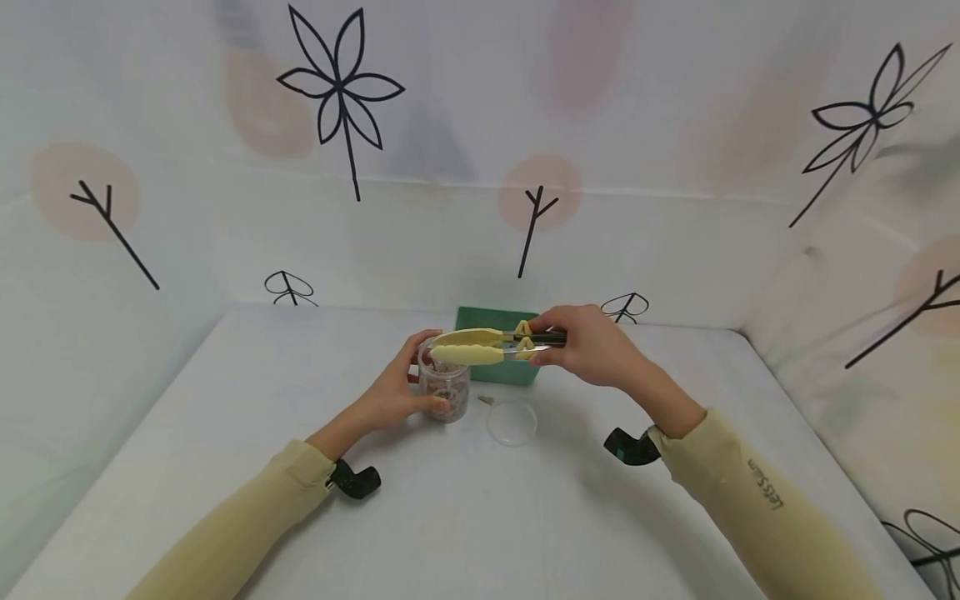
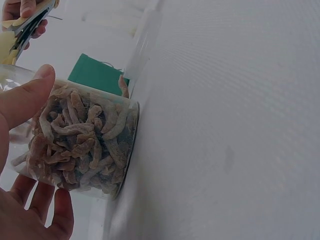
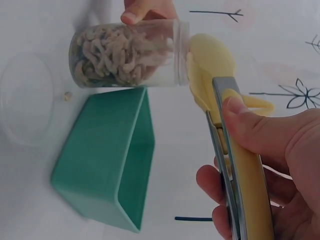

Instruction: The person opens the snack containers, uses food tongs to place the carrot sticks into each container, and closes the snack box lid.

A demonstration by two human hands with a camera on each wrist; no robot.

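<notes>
A clear jar packed with brownish twisted snack pieces stands open on the white table. My left hand grips the jar from the side, thumb and fingers curled round it. In my right hand I hold yellow-tipped tongs by the handle, their tips close together just above the jar's mouth. In the right wrist view the tongs nearly touch the rim of the jar. I see nothing between the tong tips.
A green rectangular container stands just behind the jar, shown empty in the right wrist view as the container. The jar's clear round lid lies to the right of the jar, with a small crumb beside it. Patterned walls enclose the table.
</notes>
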